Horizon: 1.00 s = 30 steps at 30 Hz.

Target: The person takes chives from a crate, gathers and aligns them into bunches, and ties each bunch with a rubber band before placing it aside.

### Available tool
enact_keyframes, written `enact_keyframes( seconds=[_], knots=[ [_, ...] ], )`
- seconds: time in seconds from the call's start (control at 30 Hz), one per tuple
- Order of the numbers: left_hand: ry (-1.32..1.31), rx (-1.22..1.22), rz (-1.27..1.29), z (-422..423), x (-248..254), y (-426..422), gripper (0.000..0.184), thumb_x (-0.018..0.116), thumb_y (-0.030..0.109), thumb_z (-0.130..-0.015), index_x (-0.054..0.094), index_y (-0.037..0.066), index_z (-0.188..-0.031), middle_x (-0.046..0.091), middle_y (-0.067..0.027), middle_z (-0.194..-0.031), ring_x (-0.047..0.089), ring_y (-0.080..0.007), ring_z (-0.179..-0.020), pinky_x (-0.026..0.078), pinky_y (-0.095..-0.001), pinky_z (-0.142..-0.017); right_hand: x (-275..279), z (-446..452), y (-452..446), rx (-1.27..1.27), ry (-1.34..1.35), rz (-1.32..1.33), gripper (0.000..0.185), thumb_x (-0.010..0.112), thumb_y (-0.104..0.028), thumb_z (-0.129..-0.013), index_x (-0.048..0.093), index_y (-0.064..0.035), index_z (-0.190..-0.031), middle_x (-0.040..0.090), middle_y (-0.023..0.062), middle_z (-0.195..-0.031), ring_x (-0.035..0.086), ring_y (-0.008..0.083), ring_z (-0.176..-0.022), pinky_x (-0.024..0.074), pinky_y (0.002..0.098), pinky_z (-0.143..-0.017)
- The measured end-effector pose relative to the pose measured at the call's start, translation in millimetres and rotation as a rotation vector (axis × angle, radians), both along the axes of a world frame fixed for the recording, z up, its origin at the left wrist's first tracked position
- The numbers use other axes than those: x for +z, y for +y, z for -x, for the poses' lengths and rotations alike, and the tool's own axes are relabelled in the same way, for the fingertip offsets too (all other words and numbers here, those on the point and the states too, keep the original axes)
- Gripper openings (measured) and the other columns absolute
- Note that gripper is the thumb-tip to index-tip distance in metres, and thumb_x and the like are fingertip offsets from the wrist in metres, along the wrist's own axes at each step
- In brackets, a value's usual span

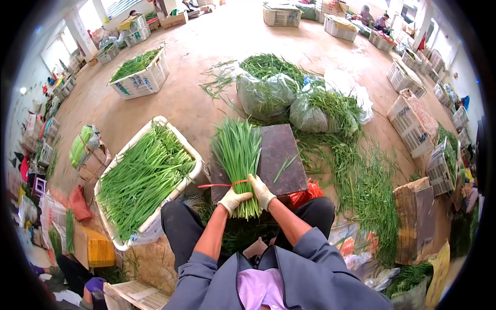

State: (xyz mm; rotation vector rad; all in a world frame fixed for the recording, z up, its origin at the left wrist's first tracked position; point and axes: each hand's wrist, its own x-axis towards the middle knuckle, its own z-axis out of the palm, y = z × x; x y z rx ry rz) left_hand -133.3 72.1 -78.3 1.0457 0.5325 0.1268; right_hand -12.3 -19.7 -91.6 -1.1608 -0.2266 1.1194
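Observation:
A thick bunch of green garlic chives (236,147) lies on a dark board (276,147), its pale stem ends toward me. My left hand (234,200), in a pale glove, is wrapped round the stems from the left. From the right, my right hand (262,191), gloved too, grips the same bunch with the thumb near the tie. A red tie (219,184) crosses the stems just above both hands, and one end sticks out to the left. Whether the tie is fastened I cannot tell. A few loose green blades (285,166) rest on the board's right side.
Left of the board stands a white crate (195,173) full of chives. Plastic bags of greens (266,95) sit beyond it, with loose blades (369,186) strewn on the right. Another white crate (147,80) stands farther off. At lower left is another person's purple-gloved hand (95,284).

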Motion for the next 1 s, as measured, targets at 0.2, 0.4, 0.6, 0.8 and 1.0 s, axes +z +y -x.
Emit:
enact_keyframes(
  seconds=[0.2,0.4,0.6,0.8,1.0],
  knots=[
    [-0.329,-0.04,-0.275,2.4,19.9,18.9,0.077,0.081,0.004,-0.073,0.043,0.005,-0.139,0.06,-0.0065,-0.127,0.058,-0.0185,-0.115,0.047,-0.0354,-0.099,73.1,1.0,-6.4,0.002,-0.578,-0.148,0.079,0.067,-0.019,-0.088,0.021,0.0027,-0.149,0.049,0.016,-0.138,0.049,0.0225,-0.126,0.0415,0.0356,-0.104],
    [-0.362,-0.124,-0.713,-14.3,57.1,52.8,0.107,0.092,0.012,-0.061,0.027,0.006,-0.146,0.057,-0.0092,-0.13,0.056,-0.0213,-0.116,0.046,-0.0377,-0.101,96.6,-28.9,19.0,0.075,-0.856,-0.251,0.12,0.094,-0.02,-0.06,0.014,-0.001,-0.147,0.052,0.0156,-0.13,0.053,0.0223,-0.119,0.0457,0.0363,-0.099],
    [-0.131,-0.153,-1.495,-3.9,-12.4,51.9,0.043,0.074,0.023,-0.084,0.063,0.003,-0.12,0.067,-0.0111,-0.114,0.061,-0.023,-0.106,0.048,-0.0408,-0.092,-101.9,-48.0,19.6,0.367,-0.926,-0.25,0.04,0.062,-0.025,-0.092,0.06,-0.0083,-0.128,0.063,0.0132,-0.125,0.06,0.0356,-0.113,0.0478,0.0449,-0.095],
    [0.059,-0.166,-1.082,-6.8,-4.3,47.0,0.048,0.077,0.021,-0.081,0.058,0.004,-0.122,0.067,-0.0101,-0.114,0.062,-0.0211,-0.105,0.05,-0.0383,-0.088,-18.5,-12.9,11.5,0.637,-1.416,0.085,0.044,0.062,-0.027,-0.09,0.058,-0.0087,-0.13,0.058,0.0146,-0.133,0.054,0.0332,-0.122,0.0425,0.0447,-0.102],
    [0.121,-0.144,-1.052,-1.9,-10.2,43.7,0.055,0.08,0.019,-0.078,0.054,0.006,-0.125,0.066,-0.009,-0.113,0.063,-0.0192,-0.103,0.053,-0.0358,-0.085,33.3,-17.9,14.4,0.377,-1.612,-0.179,0.053,0.076,-0.033,-0.08,0.06,-0.0051,-0.122,0.058,0.0071,-0.13,0.053,0.0273,-0.12,0.0428,0.0429,-0.103]
  ],
)
